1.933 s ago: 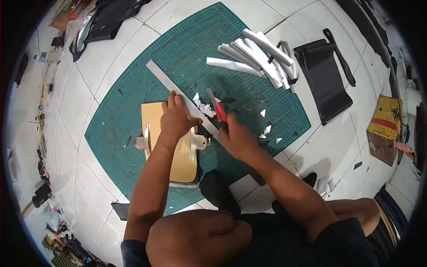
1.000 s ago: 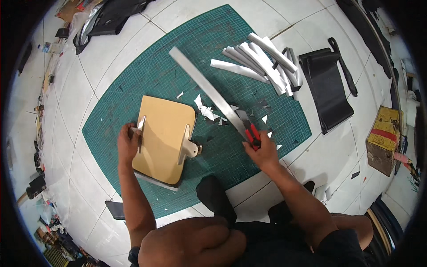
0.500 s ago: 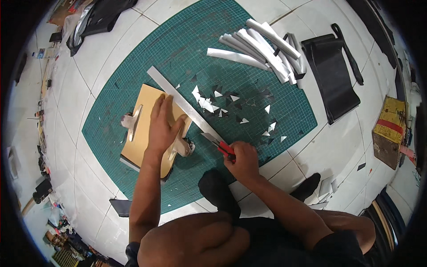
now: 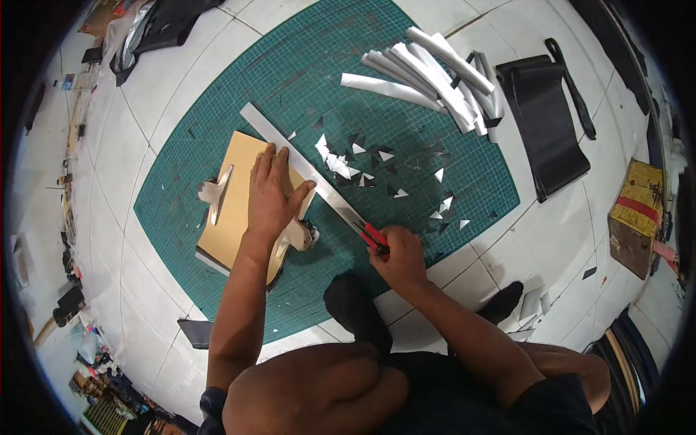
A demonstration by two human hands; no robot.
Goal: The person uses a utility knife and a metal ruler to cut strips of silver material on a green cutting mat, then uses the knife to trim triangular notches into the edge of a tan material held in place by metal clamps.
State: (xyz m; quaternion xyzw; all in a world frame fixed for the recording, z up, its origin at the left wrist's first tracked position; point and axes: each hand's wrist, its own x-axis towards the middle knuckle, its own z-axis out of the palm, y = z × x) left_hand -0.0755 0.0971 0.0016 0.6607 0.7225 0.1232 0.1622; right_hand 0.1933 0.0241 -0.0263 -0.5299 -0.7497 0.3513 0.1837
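My left hand lies open on a tan board, fingers stretched out and the thumb near the ruler. Two large metal clips grip the board's sides: one clip on the left, another clip on the right by my wrist. Dark and grey sheet edges show under the board. A steel ruler runs diagonally along its upper right corner. My right hand is closed around a red utility knife, its blade over the ruler's near end. Whether the blade touches the ruler, I cannot tell.
Small black and white triangular scraps are scattered over the green cutting mat. Rolled silver-grey strips lie at the mat's far right. Folded black material and a yellow-and-brown box sit on the white tiles beyond. My feet are at the near edge.
The knife has turned, its blade swinging from the ruler's left edge to lie over the ruler. My left hand has shifted slightly right, its thumb more spread. The view has moved a little.
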